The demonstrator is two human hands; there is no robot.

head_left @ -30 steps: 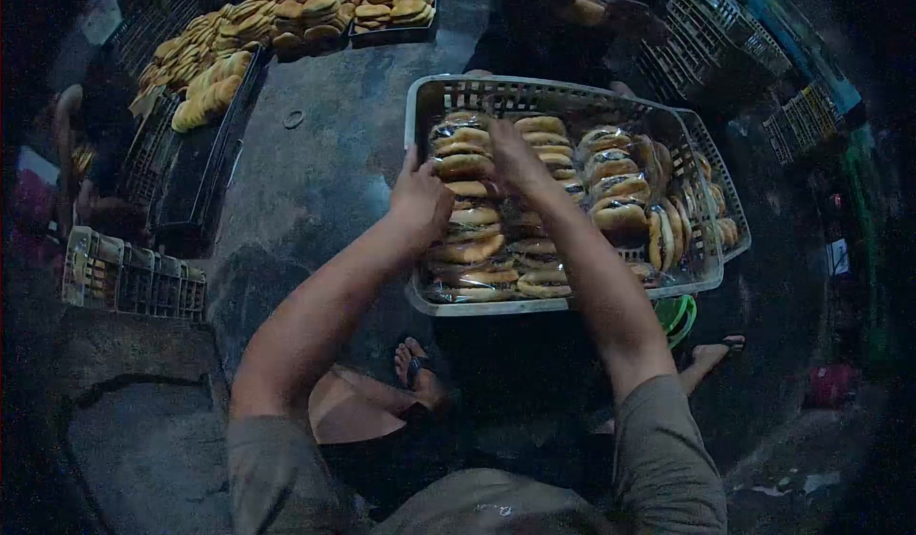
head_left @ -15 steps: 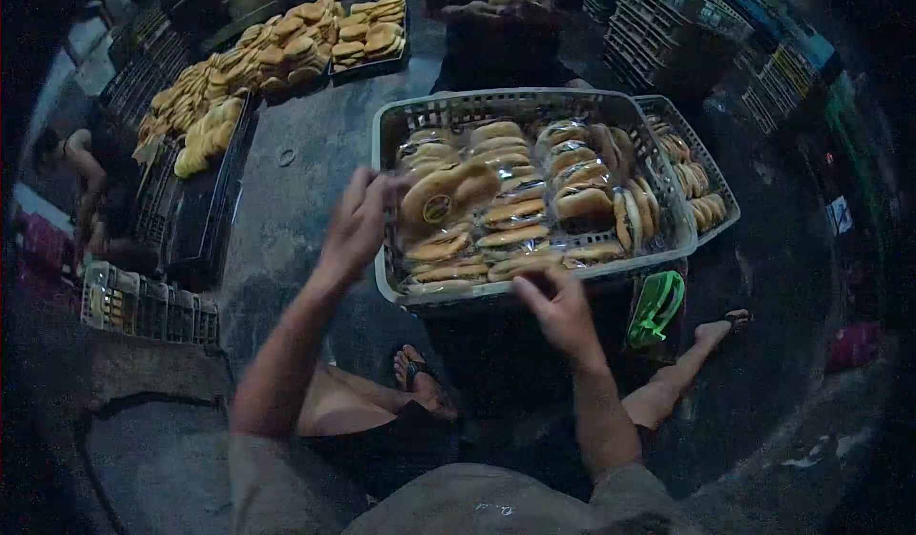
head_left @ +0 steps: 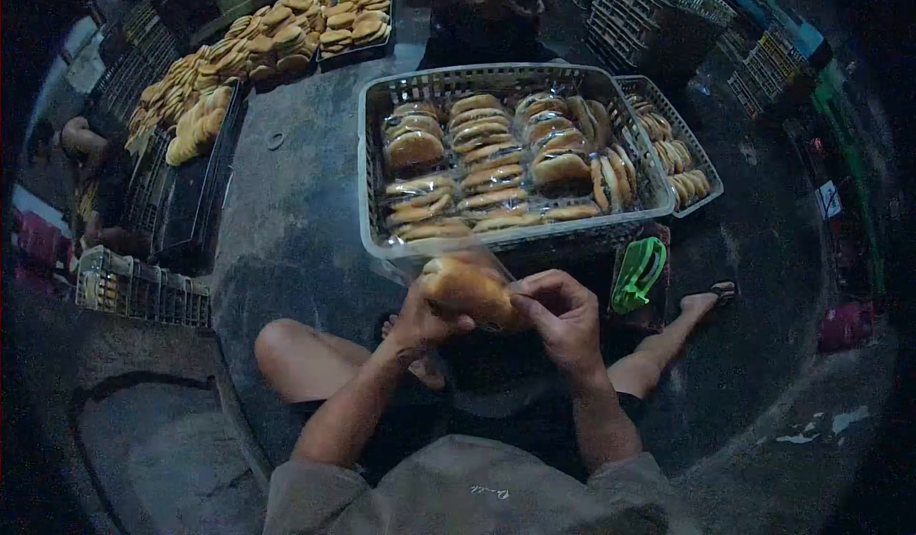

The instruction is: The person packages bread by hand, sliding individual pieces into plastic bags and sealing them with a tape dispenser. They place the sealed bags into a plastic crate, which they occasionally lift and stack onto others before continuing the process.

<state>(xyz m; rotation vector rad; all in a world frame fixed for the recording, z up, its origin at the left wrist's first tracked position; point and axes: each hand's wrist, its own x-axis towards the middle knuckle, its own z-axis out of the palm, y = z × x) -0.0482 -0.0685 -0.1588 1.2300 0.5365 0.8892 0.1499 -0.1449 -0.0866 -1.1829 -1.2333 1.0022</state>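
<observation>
A bun in a clear plastic bag [head_left: 468,289] is held in front of my lap by both hands. My left hand [head_left: 426,317] cups it from the left and below. My right hand [head_left: 560,317] pinches the bag's right end. Just beyond them stands a grey plastic basket [head_left: 374,212] filled with rows of bagged buns [head_left: 482,167].
A second basket [head_left: 708,167] with buns stands behind the first on the right. Trays of unwrapped buns [head_left: 239,58] lie at far left. A green object [head_left: 637,273] sits by my right leg. Stacked crates [head_left: 658,10] and another person [head_left: 81,144] are around.
My left hand lifted a bagged bun out of the basket and brought it down to my lap. My right hand left the basket's rim and now grips the bag too.
</observation>
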